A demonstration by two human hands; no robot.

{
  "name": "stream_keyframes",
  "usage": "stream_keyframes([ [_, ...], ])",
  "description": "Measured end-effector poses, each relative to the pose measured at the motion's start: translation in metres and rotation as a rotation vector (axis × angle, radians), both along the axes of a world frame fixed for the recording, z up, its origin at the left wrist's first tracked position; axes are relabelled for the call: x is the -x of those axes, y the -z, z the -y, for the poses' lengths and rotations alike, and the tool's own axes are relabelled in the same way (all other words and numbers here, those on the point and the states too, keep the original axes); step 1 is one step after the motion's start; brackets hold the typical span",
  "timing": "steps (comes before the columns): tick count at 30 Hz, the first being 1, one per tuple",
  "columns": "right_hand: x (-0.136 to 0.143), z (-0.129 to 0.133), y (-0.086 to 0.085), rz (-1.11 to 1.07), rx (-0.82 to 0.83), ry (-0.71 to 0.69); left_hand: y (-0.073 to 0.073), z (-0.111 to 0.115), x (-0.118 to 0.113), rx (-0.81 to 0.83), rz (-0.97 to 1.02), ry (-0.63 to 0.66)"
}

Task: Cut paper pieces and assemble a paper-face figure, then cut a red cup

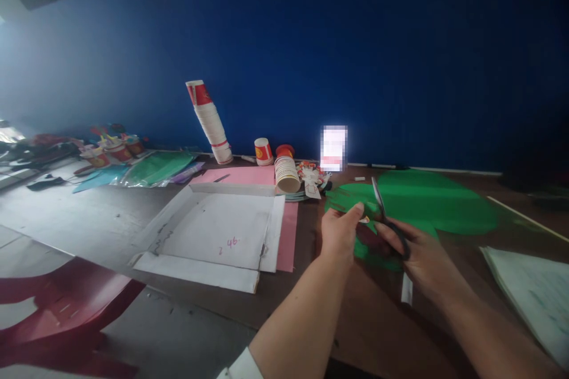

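Observation:
My left hand (pixel 341 230) is closed on a piece of green paper (pixel 349 196), thumb on top. Dark-handled scissors (pixel 378 196) are in my right hand (pixel 415 247), their blades pointing up and away beside the paper's right edge. Whether the blades touch the paper I cannot tell. More green paper hangs below and between my hands, partly hidden by the fingers. Behind them a large green sheet (pixel 435 201) lies on the dark tabletop (pixel 373 320). A white strip (pixel 406 289) shows under my right wrist.
Left of my hands lies an open white cardboard tray (pixel 208 231) over pink paper (pixel 288 237). Paper cups (pixel 211 124) stand in a leaning stack by the blue wall (pixel 284 41). A bright, blurred-out screen (pixel 333 148) stands behind. A notebook (pixel 531 290) lies right; a red chair (pixel 66 302) is lower left.

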State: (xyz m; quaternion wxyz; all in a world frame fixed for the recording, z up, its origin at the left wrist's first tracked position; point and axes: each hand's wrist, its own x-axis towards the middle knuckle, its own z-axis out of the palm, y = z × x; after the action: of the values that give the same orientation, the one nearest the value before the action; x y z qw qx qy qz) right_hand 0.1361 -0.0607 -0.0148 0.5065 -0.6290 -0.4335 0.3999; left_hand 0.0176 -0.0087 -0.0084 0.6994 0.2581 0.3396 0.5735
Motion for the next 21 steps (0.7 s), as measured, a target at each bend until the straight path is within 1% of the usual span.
stream_keyframes([
  [5, -0.004, 0.0, -0.001, -0.082, -0.055, -0.004, 0.001, -0.002, 0.005, -0.026, -0.027, 0.056],
  [8, -0.005, 0.0, -0.003, -0.131, -0.035, -0.039, 0.002, -0.005, 0.008, -0.034, -0.044, 0.061],
  [15, -0.01, 0.002, 0.0, -0.171, 0.054, -0.196, 0.003, -0.01, 0.012, -0.052, -0.038, 0.082],
  [18, -0.013, 0.002, 0.003, -0.148, 0.069, -0.232, 0.003, -0.011, 0.013, -0.067, -0.032, 0.09],
  [21, -0.015, 0.002, 0.005, -0.177, 0.078, -0.278, 0.003, -0.012, 0.013, -0.07, -0.032, 0.097],
])
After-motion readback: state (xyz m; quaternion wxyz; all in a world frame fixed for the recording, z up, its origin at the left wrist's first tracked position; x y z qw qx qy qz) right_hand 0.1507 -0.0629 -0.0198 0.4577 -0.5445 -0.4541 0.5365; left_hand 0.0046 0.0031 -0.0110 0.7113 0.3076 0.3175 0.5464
